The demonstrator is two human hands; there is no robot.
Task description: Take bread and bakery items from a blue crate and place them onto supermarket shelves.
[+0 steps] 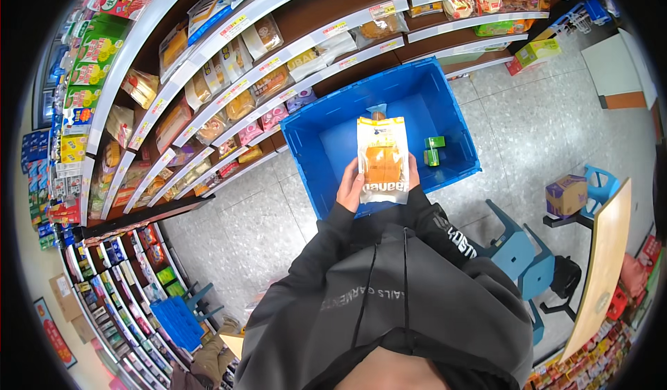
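Both my hands hold a clear-fronted bag of bread [383, 161] by its sides. It shows golden-brown pieces through a window and bears large white lettering. My left hand [351, 185] grips the left edge, thumb on the front. Most of my right hand [413, 172] is hidden behind the right edge. Beneath the bag stands a blue plastic crate [333, 145], open at the top. Two small green boxes [432, 150] lie in its right part. Another small packaged item [378, 113] shows partly past the bag's top edge.
Curved-looking store shelves [271, 66] with packaged breads run along the left and front. At right stand blue plastic stools [513, 252], a wooden tabletop [599, 265] and a cardboard box [566, 196]. A blue crate [177, 322] and part of another person [211, 361] appear lower left.
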